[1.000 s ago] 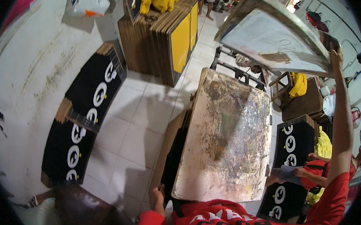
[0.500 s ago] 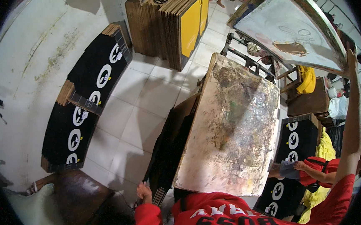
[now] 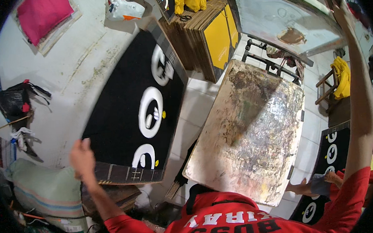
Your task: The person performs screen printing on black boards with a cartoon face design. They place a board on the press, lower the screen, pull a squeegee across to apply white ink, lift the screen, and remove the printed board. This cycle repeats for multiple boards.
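My left hand (image 3: pixel 83 160) is closed on the near left edge of a large black board (image 3: pixel 121 108) with white ring shapes and small yellow spots. The board hangs tilted to the left of the worktable (image 3: pixel 244 134), whose pale top is stained and glossy in places. My right arm reaches up at the right, and my right hand (image 3: pixel 338 10) is closed at the upper right edge of a raised screen printing frame (image 3: pixel 287 16). That frame leans up beyond the table's far end, its pale mesh marked with a brown patch.
Behind the table stands a stack of brown boards (image 3: pixel 199 50) with a yellow face, a yellow cloth (image 3: pixel 191 0) and scissors (image 3: pixel 183 18) on top. A filled sack (image 3: pixel 49 191) sits at lower left. At right are more black printed boards (image 3: pixel 331 149) and another person's hand (image 3: pixel 332 179).
My left hand has moved left and up from beside the table, and a black printed board is now in it. The raised frame and my right hand sit higher in view; my view has shifted left.
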`<state>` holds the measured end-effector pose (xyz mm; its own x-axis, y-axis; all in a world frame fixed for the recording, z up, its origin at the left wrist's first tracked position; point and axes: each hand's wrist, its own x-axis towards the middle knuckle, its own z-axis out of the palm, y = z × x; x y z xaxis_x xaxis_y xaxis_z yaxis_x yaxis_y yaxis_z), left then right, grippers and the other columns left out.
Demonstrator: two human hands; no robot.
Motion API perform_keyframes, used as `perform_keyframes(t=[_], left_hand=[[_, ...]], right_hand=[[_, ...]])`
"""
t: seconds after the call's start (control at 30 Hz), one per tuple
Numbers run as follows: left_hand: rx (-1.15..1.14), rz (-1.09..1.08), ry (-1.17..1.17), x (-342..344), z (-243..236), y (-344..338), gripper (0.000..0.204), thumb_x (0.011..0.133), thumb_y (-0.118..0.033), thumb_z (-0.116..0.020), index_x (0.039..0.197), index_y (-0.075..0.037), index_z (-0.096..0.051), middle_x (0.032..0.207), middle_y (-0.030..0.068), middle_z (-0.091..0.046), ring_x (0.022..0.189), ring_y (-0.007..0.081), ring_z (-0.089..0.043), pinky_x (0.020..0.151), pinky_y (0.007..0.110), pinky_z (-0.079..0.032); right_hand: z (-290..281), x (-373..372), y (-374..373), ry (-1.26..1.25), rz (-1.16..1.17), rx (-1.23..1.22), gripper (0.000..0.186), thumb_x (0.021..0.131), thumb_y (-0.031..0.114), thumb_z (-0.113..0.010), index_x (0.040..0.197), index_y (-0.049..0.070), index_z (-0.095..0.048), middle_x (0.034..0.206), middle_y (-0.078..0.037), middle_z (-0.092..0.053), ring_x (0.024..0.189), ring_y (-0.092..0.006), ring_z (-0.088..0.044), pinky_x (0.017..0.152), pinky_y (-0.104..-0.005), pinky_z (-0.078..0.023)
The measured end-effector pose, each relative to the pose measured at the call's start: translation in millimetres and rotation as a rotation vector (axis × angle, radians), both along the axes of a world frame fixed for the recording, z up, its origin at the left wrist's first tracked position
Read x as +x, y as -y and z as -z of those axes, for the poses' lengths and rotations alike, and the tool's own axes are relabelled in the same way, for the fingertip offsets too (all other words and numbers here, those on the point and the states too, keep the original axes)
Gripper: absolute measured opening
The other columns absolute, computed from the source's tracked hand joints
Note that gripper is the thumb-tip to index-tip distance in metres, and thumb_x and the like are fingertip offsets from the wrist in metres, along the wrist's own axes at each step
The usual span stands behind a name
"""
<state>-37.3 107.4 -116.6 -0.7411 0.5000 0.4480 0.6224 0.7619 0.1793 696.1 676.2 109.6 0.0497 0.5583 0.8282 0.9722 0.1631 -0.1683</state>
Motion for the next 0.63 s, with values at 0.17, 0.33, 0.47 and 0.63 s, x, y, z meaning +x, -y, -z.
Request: perform_keyframes(t=[0.17,0.33,0.47,0.63], left_hand=[[0.387,0.098,0.116,-22.8,-112.1,130.3,0.041,0.104,-0.034,-0.063,0.093,0.005,-0.066,0.082,0.0102,-0.064,0.078,0.0202,-0.055,0.073,0.040,-0.046],[0.558,-0.106,0.343,-31.7,-17.1,174.9,0.042,0.104,-0.036,-0.064,0.085,0.002,-0.063,0.083,0.0049,-0.060,0.078,0.0175,-0.048,0.073,0.038,-0.044],[0.418,0.051,0.296,13.7,155.0,133.3,0.051,0.103,-0.029,-0.066,0.071,0.003,-0.042,0.069,-0.0003,-0.038,0.070,0.0170,-0.038,0.063,0.041,-0.037],[0.315,0.081,0.759,37.1,346.1,42.3,0.040,0.099,-0.035,-0.071,0.098,0.004,-0.073,0.095,0.0215,-0.074,0.078,0.0264,-0.056,0.082,0.043,-0.049]], right_hand=[[-2.5,-31.4,6.3,-0.056,-0.047,0.060,0.081,0.084,0.060,-0.074,0.127,-0.007,-0.055,0.116,-0.026,-0.071,0.104,-0.0388,-0.071,0.084,-0.0520,-0.057],[-3.7,-37.6,7.5,-0.102,-0.168,-0.002,0.095,0.086,0.077,-0.063,0.132,-0.004,-0.045,0.115,-0.025,-0.068,0.105,-0.0397,-0.069,0.087,-0.0552,-0.055],[25.9,-43.9,43.1,-0.083,0.056,0.040,0.042,0.094,0.036,-0.068,0.123,0.006,-0.058,0.115,-0.022,-0.071,0.110,-0.0412,-0.068,0.091,-0.0512,-0.053],[31.2,-50.0,103.5,-0.170,0.144,-0.094,0.050,0.096,0.049,-0.066,0.128,0.012,-0.057,0.119,-0.023,-0.071,0.116,-0.0399,-0.067,0.097,-0.0515,-0.052]])
